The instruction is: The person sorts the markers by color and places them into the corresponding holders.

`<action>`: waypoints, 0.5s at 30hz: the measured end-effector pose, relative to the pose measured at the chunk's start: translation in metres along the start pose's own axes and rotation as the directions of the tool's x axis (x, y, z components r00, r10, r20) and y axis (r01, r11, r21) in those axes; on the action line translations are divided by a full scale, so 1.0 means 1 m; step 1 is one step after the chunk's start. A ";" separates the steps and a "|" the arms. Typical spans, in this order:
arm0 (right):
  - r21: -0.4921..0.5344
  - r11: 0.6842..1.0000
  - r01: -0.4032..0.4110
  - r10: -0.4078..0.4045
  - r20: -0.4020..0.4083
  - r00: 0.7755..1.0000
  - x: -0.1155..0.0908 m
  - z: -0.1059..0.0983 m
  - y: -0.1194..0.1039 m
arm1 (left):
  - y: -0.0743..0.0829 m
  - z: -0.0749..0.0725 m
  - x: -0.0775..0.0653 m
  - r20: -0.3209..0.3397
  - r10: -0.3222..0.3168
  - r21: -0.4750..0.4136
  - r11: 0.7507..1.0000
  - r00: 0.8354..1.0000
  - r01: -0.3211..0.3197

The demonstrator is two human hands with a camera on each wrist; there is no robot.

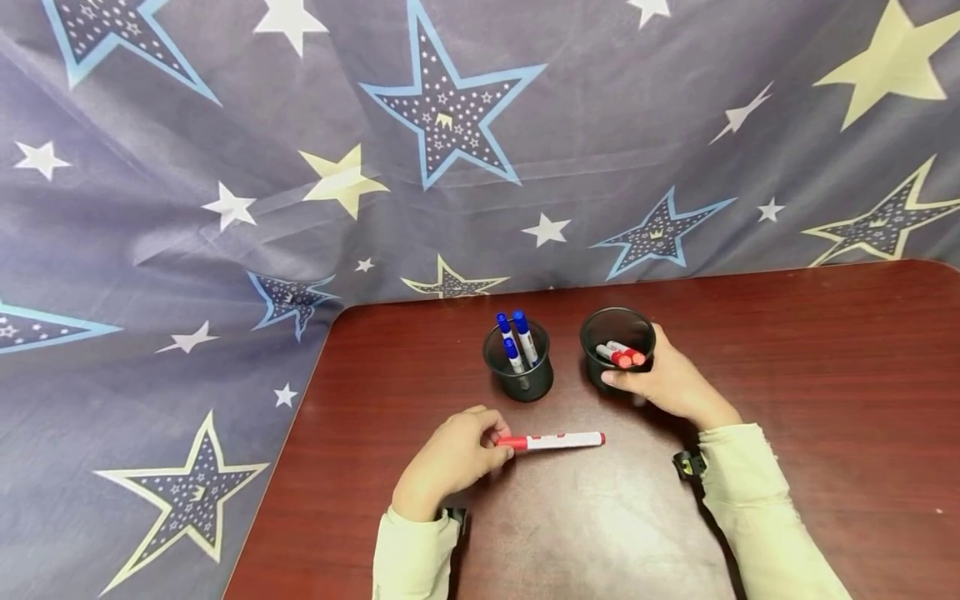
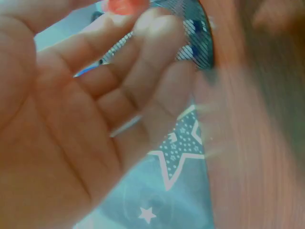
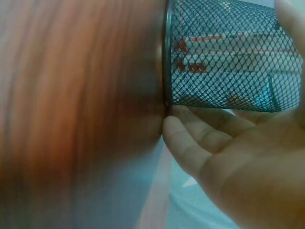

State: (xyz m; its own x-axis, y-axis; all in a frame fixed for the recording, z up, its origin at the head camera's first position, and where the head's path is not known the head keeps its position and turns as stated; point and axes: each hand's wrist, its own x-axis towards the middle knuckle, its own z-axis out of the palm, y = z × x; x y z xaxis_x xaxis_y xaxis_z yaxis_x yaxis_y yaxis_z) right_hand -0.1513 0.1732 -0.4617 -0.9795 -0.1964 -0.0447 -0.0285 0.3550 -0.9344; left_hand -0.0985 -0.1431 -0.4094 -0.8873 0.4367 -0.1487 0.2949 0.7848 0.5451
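My left hand (image 1: 457, 457) pinches the red cap end of a red-and-white marker (image 1: 566, 441), which points rightward just above or on the table; I cannot tell which. In the left wrist view only the red end (image 2: 125, 5) of it shows past the curled fingers. On the right, my right hand (image 1: 678, 385) grips the side of a black mesh pen cup (image 1: 617, 321), its thumb on the near side. Two red markers (image 1: 624, 354) lean inside that cup. Through the mesh (image 3: 238, 86) in the right wrist view, their white barrels show.
A second black mesh cup (image 1: 527, 386) stands left of the gripped one and holds three blue-capped markers (image 1: 521, 329). Both cups are on a reddish-brown wooden table (image 1: 840, 350). A grey star-patterned cloth (image 1: 570, 167) hangs behind the table and along its left side.
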 end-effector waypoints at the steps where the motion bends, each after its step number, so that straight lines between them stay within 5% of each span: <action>1: -0.001 1.000 0.001 -0.001 -0.002 1.000 0.000 0.000 0.000 | 0.002 -0.001 0.000 -0.018 0.011 -0.020 1.000 1.000 -0.012; 7: -0.003 1.000 0.010 -0.010 -0.005 1.000 -0.001 -0.001 0.000 | 0.012 -0.001 0.001 -0.174 0.116 -0.113 0.984 0.978 -0.136; 15: -0.021 1.000 0.005 -0.005 -0.002 1.000 0.000 0.000 -0.001 | 0.021 0.003 0.005 -0.301 0.234 -0.263 0.911 0.924 -0.317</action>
State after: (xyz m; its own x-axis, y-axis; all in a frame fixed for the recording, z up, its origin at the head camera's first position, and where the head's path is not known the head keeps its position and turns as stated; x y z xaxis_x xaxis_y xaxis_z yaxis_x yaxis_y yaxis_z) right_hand -0.1511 0.1731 -0.4607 -0.9798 -0.1962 -0.0393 -0.0376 0.3733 -0.9269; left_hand -0.0955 -0.1231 -0.4010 -0.8579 0.4549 0.2389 0.4565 0.4615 0.7606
